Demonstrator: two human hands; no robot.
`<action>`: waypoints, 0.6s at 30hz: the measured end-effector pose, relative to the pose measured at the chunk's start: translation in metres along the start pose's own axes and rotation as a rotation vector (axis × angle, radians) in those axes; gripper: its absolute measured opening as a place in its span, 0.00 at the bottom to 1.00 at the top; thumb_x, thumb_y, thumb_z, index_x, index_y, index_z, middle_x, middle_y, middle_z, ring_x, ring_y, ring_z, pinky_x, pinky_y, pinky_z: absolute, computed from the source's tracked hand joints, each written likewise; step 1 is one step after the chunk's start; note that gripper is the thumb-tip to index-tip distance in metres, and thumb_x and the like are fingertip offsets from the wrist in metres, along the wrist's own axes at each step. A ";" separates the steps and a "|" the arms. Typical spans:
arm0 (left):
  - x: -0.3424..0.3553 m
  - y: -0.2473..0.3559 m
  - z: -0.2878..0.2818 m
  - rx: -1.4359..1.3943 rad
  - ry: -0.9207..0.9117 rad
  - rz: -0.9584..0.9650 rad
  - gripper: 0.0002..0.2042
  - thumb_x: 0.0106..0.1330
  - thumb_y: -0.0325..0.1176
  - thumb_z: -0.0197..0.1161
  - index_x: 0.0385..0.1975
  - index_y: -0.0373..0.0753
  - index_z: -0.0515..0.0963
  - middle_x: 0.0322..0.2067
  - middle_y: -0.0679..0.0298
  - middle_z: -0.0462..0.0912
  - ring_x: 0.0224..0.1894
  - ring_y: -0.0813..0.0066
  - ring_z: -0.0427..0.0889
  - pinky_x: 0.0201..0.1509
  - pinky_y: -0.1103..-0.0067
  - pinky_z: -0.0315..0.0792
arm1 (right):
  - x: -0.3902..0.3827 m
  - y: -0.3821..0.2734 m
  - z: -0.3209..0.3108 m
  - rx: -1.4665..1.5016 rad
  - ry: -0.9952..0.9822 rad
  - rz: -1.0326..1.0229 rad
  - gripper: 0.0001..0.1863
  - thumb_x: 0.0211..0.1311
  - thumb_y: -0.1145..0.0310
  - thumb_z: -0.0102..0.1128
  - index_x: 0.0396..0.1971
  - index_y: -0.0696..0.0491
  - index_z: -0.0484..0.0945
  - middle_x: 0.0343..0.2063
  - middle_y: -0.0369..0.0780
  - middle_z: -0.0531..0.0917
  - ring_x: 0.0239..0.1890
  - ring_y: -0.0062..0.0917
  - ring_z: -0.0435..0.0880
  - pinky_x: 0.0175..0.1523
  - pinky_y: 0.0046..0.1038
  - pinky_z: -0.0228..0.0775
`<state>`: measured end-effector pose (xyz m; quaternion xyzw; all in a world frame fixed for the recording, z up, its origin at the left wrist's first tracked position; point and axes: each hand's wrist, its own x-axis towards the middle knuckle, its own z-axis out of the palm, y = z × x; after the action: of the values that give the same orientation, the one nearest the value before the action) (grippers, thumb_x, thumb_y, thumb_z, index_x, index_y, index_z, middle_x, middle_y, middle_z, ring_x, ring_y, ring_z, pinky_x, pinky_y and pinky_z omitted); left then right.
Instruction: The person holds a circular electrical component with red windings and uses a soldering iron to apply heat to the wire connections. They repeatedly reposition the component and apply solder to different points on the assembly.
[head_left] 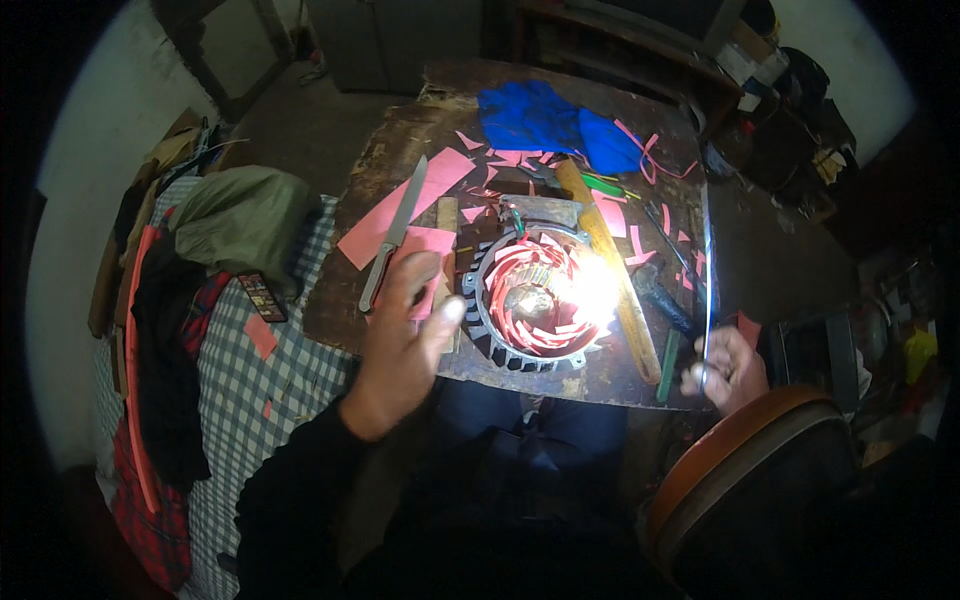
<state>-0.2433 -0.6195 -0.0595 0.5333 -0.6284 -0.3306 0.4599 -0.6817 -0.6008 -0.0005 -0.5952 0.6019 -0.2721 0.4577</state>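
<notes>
My left hand [410,340] has its fingers apart beside a pink sheet [433,243] and a knife [408,205] at the table's left. My right hand [728,368] grips a long, thin metal rod [707,280], held upright at the right edge. Between my hands lies a finned metal motor housing [480,330] with red windings and pink insulation pieces [510,325] in its ring. Glare hides its right part. A wooden stick [630,330], a hammer-like tool [660,295] and a green tool [668,365] lie between the housing and my right hand.
The worn wooden table [370,140] bears blue cloths [530,115] and scattered pink scraps [637,245]. At left, a checked bed [250,390] holds an olive bundle [235,215] and a phone [262,297]. A round, orange-rimmed object [740,480] fills the lower right. A cluttered shelf [640,55] stands behind.
</notes>
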 end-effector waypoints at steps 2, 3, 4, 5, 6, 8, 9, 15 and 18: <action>0.007 0.004 0.030 -0.182 0.029 -0.088 0.32 0.86 0.47 0.62 0.79 0.31 0.65 0.73 0.47 0.76 0.76 0.57 0.75 0.84 0.64 0.64 | 0.026 0.001 0.026 0.182 0.104 -0.184 0.18 0.75 0.70 0.71 0.57 0.60 0.76 0.40 0.42 0.88 0.45 0.25 0.90 0.55 0.31 0.83; 0.011 0.006 0.041 -0.181 0.036 -0.094 0.33 0.86 0.49 0.62 0.79 0.30 0.66 0.72 0.47 0.76 0.75 0.58 0.75 0.83 0.64 0.64 | 0.041 0.001 0.041 0.261 0.139 -0.293 0.19 0.76 0.70 0.70 0.59 0.60 0.75 0.42 0.42 0.89 0.46 0.26 0.90 0.56 0.32 0.83; 0.012 0.009 0.052 -0.098 0.053 -0.103 0.34 0.86 0.50 0.63 0.79 0.30 0.65 0.71 0.47 0.77 0.74 0.59 0.76 0.82 0.65 0.66 | 0.059 -0.001 0.057 0.314 0.159 -0.386 0.19 0.78 0.70 0.69 0.61 0.60 0.75 0.46 0.44 0.90 0.50 0.25 0.89 0.58 0.32 0.82; 0.011 0.012 0.061 -0.013 0.081 -0.101 0.35 0.86 0.51 0.63 0.79 0.30 0.64 0.70 0.47 0.77 0.73 0.60 0.76 0.81 0.66 0.67 | 0.069 -0.004 0.069 0.328 0.183 -0.406 0.18 0.80 0.70 0.68 0.62 0.60 0.75 0.49 0.44 0.90 0.51 0.24 0.89 0.59 0.31 0.82; 0.013 0.013 0.068 -0.013 0.082 -0.069 0.34 0.87 0.47 0.63 0.80 0.30 0.61 0.69 0.47 0.78 0.72 0.62 0.78 0.80 0.66 0.70 | 0.082 -0.007 0.080 0.287 0.212 -0.398 0.19 0.80 0.70 0.68 0.62 0.60 0.75 0.50 0.44 0.90 0.52 0.25 0.89 0.59 0.30 0.81; 0.012 0.014 0.077 -0.213 0.109 -0.083 0.32 0.90 0.42 0.59 0.82 0.30 0.58 0.68 0.49 0.79 0.69 0.66 0.80 0.76 0.69 0.74 | 0.111 -0.014 0.094 0.278 0.224 -0.392 0.19 0.82 0.68 0.67 0.62 0.60 0.75 0.51 0.44 0.91 0.53 0.25 0.90 0.60 0.30 0.81; 0.010 0.015 0.079 -0.303 0.118 -0.144 0.30 0.91 0.40 0.57 0.82 0.30 0.58 0.68 0.49 0.79 0.69 0.68 0.80 0.75 0.71 0.75 | 0.126 -0.016 0.102 0.304 0.212 -0.411 0.19 0.83 0.66 0.67 0.62 0.60 0.75 0.51 0.44 0.91 0.54 0.26 0.90 0.60 0.30 0.81; 0.007 0.015 0.084 -0.298 0.179 -0.153 0.28 0.93 0.43 0.53 0.82 0.33 0.59 0.67 0.49 0.79 0.69 0.66 0.80 0.74 0.69 0.76 | 0.156 -0.006 0.135 0.569 0.222 -0.287 0.24 0.87 0.56 0.64 0.64 0.62 0.74 0.47 0.45 0.92 0.50 0.23 0.89 0.57 0.28 0.82; 0.016 0.017 0.081 -0.306 0.132 -0.110 0.26 0.94 0.44 0.48 0.80 0.32 0.62 0.67 0.50 0.79 0.68 0.68 0.81 0.74 0.70 0.75 | 0.134 -0.002 0.152 0.659 0.296 -0.288 0.20 0.86 0.64 0.64 0.66 0.59 0.72 0.48 0.41 0.87 0.47 0.20 0.86 0.54 0.23 0.80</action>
<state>-0.3252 -0.6373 -0.0694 0.5111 -0.5090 -0.4115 0.5571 -0.5312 -0.6970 -0.0950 -0.4489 0.4519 -0.5955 0.4896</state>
